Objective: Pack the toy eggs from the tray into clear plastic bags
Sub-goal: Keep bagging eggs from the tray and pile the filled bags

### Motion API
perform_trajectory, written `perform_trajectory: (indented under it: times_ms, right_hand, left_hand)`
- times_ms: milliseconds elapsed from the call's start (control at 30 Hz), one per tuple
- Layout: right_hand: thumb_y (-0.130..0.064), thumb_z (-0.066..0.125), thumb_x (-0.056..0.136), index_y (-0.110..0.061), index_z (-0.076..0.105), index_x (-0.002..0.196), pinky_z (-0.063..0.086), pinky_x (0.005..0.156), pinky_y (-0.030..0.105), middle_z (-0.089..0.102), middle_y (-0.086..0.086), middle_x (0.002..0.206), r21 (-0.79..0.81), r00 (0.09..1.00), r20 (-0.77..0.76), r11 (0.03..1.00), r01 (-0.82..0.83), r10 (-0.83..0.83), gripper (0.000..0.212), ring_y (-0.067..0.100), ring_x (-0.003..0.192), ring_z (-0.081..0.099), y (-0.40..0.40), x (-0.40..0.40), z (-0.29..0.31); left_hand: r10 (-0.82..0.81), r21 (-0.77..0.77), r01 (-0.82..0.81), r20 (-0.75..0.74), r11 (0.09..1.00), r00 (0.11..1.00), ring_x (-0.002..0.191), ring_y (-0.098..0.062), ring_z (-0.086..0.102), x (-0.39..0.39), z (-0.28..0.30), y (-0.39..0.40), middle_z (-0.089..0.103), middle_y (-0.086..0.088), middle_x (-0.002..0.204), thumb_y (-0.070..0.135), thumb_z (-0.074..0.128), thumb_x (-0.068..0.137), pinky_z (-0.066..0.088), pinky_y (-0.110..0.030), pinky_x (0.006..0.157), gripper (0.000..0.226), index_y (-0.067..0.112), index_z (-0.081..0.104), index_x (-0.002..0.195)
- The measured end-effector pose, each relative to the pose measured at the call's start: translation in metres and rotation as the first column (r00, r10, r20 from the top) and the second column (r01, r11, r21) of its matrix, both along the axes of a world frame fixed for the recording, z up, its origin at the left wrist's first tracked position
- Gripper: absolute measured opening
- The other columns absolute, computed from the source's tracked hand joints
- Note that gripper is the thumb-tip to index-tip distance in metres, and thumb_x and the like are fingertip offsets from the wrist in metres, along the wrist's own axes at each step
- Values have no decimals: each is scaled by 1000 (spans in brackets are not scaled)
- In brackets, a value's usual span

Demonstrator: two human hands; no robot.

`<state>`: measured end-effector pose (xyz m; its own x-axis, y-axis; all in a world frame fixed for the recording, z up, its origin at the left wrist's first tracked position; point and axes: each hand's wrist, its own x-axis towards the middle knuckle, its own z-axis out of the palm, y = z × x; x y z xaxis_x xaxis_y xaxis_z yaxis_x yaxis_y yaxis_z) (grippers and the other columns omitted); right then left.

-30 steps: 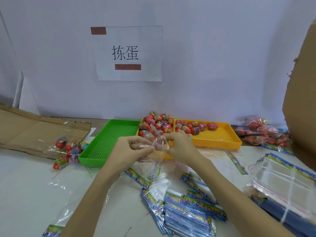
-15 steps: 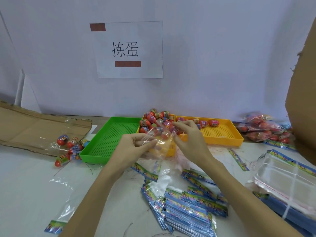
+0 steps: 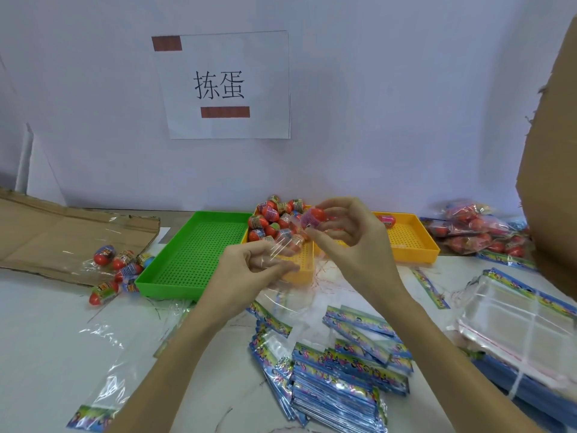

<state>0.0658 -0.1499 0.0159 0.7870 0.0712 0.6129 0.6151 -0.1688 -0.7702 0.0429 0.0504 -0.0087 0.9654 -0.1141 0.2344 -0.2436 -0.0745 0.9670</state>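
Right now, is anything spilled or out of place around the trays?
Yes. Several toy eggs lie loose on the table left of the green tray, partly on the flattened cardboard, outside any tray. The header cards near the person are scattered askew. The green tray itself holds nothing.

red toy eggs (image 3: 274, 217) heaped in yellow tray (image 3: 409, 242)

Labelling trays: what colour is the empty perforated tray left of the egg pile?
Bright green perforated plastic tray; the head view, the only one, shows it clearly.
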Motion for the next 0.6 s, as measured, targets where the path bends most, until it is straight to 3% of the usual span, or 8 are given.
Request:
perform_trajectory:
  times_ms: [167, 333, 467, 533, 600]
  right_hand:
    - [-13, 83, 87, -29, 62, 112, 59, 53, 25, 68, -11, 107, -130, 999, -33, 991, -22, 18, 36, 5, 84, 74, 9, -5, -3]
    - [-26, 83, 88, -27, 65, 115, 55, 65, 20, 70, -14, 100, -182, 999, -45, 983, -20, 12, 33, 6, 90, 70, 7, -3, -3]
    - [-21, 79, 91, -27, 66, 120, 60, 68, 27, 69, -8, 107, -211, 995, -80, 975, -77, 61, 32, 9, 94, 72, 3, -2, -2]
    - [-15, 75, 94, -26, 65, 123, 61, 63, 29, 67, -4, 112, -206, 986, -123, 970, -133, 109, 32, 11, 87, 74, 3, -2, -2]
    - [-12, 68, 99, -22, 66, 125, 60, 63, 26, 68, 2, 115, -172, 973, -164, 966, -192, 164, 28, 12, 79, 76, 2, -3, -1]
  left_hand:
    - [-32, -7, 32, 24, 999, 999, 81, -29, 81, -2, 0, -2, 82, -11, 96, 4, 80, 89, 61, -21, 71, 25, 7, 77, 114]
    - [-17, -38, 18, 28, 999, 999, 81, -36, 80, -1, -2, -2, 81, -15, 97, 3, 79, 90, 66, -37, 76, 24, 6, 76, 114]
    - [-3, -15, 3, 36, 1000, 999, 80, -37, 80, 0, -3, 0, 81, -14, 97, 8, 81, 88, 66, -41, 77, 28, 7, 76, 116]
    - [-8, -9, 9, 48, 1000, 999, 80, -34, 80, -1, -2, -2, 82, -10, 97, 17, 83, 87, 66, -40, 77, 29, 13, 78, 115]
    - [2, 31, -5, 86, 1000, 996, 76, -23, 80, -2, -1, -3, 82, 2, 87, 29, 83, 86, 65, -32, 74, 19, 32, 82, 105]
